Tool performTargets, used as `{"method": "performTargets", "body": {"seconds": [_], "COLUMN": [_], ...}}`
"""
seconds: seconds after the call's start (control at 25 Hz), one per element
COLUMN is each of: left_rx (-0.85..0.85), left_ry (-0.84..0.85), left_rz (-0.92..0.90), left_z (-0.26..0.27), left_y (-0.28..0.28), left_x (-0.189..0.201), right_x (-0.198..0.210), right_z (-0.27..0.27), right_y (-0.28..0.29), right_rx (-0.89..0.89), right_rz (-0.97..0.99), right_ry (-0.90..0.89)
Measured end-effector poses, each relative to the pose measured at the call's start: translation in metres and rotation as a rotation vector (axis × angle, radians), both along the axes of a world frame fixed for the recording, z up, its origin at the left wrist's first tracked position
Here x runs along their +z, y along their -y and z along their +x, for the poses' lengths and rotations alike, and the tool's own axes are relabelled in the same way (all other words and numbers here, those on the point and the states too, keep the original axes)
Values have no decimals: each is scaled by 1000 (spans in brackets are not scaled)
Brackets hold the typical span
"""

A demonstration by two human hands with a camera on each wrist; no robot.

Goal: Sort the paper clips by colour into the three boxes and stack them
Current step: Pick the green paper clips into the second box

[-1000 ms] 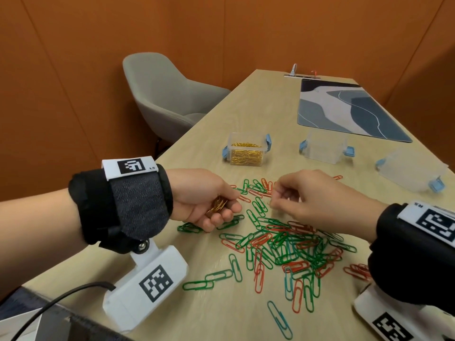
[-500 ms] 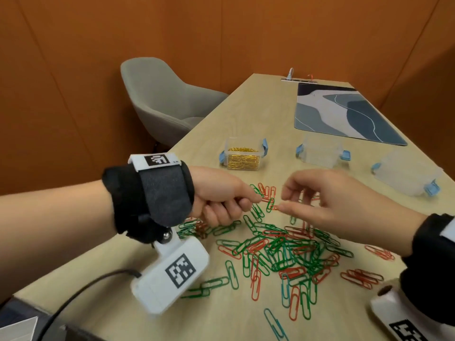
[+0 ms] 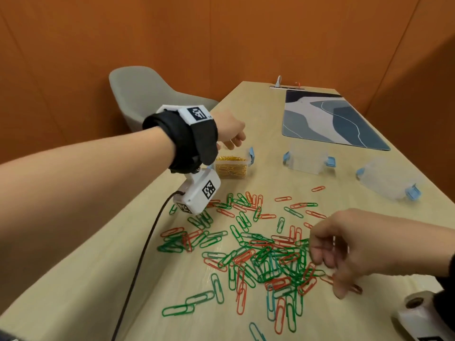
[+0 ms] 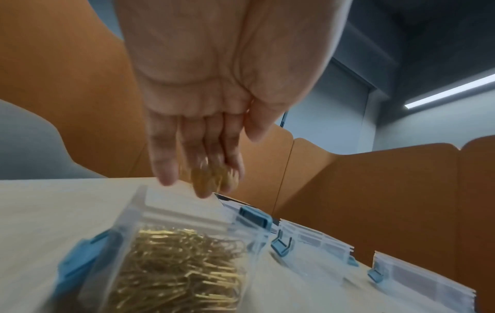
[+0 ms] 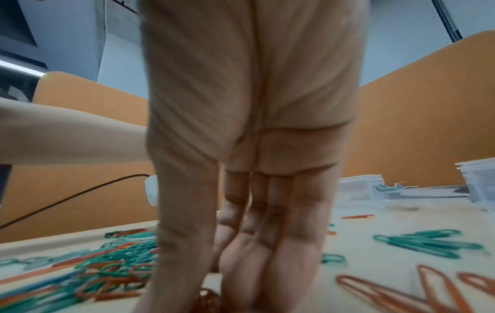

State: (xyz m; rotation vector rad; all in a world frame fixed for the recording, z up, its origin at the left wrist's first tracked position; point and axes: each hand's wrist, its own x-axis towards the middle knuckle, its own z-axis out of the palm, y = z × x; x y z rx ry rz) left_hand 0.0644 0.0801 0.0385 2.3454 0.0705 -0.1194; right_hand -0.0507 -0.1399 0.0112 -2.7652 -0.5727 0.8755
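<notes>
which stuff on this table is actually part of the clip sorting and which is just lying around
Part of the job:
- box of gold clips, left hand tipping gold clips over it
- two clear boxes, no clips visible inside
- pile of red and green clips, a few blue, right hand at it

Just lying about:
- desk mat
- grey chair
- table socket strip

Clear plastic boxes (image 3: 304, 158), matt pale wood-grain table (image 3: 98, 279), shiny gold clips (image 3: 230, 167)

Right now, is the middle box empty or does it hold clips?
Empty: the middle box shows only clear walls; gold clips fill only the left box.
</notes>
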Motion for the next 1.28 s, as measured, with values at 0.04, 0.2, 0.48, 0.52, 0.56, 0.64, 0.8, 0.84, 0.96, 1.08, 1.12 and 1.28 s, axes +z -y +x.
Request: {"method": "performTargets", "body": {"seconds": [0.04, 0.2, 0.48, 0.52, 0.56, 0.64, 0.8, 0.84, 0.96, 1.08, 1.12, 1.28], "left_rx": [-17, -87, -181, -199, -237, -345, -372, -355, -401, -430, -434, -468], "left_ry": [58, 115, -210, -190, -170, -98, -91, -201, -504, -419, -377, -47], "left_rz": [83, 351, 722, 677, 637, 564, 427, 420, 535, 459, 366, 344], "left_z": [-2, -42, -92, -91, -91, -91, -110, -119, -153, -164, -160, -138], "left_y": [0, -31, -79, -71, -60, -36, -35, -46, -70, -54, -44, -12], "left_x": [-1, 2, -43, -45, -48, -52, -32, -26, -25, -41, -44, -43], "right_x": [-2, 3, -4, -7, -10, -13, -1, 3, 6, -4, -8, -16], "right_z": [0, 9, 21, 19, 17, 11, 9, 9, 11, 11, 12, 11], "right_y": [-1, 7, 25, 19, 10, -4, 7, 18, 44, 40, 32, -2], "right_rx": [-4, -94, -153, -123, -85, -10, -50, -80, -138, -131, -110, 11], "right_rz": [49, 87, -67, -21, 27, 105, 89, 28, -172, -63, 24, 227], "right_ry": [19, 134, 69, 83, 94, 103, 176, 173, 73, 35, 45, 112]}}
